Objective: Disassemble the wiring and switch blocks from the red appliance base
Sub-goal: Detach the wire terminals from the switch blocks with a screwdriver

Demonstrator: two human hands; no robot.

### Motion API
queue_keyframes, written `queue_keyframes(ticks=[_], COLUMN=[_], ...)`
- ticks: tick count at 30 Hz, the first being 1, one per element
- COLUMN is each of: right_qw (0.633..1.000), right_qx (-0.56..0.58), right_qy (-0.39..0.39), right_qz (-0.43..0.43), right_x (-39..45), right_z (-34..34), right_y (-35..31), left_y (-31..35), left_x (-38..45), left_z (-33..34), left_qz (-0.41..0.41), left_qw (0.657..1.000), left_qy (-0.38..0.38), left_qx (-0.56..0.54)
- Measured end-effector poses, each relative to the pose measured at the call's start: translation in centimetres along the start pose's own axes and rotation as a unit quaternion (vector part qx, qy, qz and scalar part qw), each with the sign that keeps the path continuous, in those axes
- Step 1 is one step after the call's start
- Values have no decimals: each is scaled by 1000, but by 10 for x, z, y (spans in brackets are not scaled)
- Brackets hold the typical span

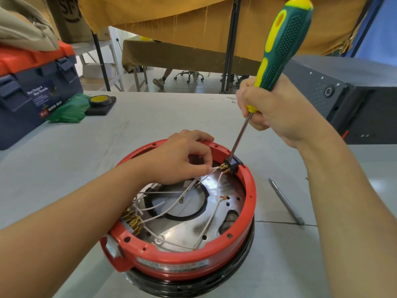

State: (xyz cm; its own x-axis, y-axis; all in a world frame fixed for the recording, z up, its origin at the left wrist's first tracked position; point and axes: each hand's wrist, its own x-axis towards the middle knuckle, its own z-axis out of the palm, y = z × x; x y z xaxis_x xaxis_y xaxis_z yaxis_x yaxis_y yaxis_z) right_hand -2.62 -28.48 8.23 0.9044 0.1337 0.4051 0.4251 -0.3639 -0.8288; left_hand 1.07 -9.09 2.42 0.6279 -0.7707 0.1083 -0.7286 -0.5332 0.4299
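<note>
- Head view: left hand (182, 155) pinches a white wire (211, 169) beside the switch block (233, 165).
- Right hand (277, 112), raised above it, grips the screwdriver (279, 46), tip down at the block.

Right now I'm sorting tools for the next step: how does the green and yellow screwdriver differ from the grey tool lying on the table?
The green and yellow screwdriver is gripped by the right hand and stands steeply, tip at the black switch block; the grey tool lies flat on the table, untouched. The screwdriver has a thick, bright handle; the grey tool is slim and plain. Both are long and narrow.
</note>
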Motion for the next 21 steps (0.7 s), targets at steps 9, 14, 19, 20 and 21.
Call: queue_keyframes(ticks=[9, 14, 19, 20, 21], right_qw=[995, 995, 998, 999, 1000], right_qx=[90, 84, 46, 35, 23], right_qy=[34, 36, 25, 19, 13], right_qz=[36, 37, 24, 21, 16], right_x=[-1, -1, -2, -2, -2], right_z=[-11, -13, -11, -10, -9], right_y=[21, 21, 12, 10, 7], left_y=[0, 1, 3, 3, 3], left_x=[-1, -2, -2, -2, -2], left_z=[-1, -1, -1, -1, -1], left_qz=[-1, -1, -3, -4, -3], left_qw=[1000, 1000, 1000, 1000, 1000], left_qy=[-1, 0, 4, 5, 6], left_qx=[0, 2, -1, -2, -3])
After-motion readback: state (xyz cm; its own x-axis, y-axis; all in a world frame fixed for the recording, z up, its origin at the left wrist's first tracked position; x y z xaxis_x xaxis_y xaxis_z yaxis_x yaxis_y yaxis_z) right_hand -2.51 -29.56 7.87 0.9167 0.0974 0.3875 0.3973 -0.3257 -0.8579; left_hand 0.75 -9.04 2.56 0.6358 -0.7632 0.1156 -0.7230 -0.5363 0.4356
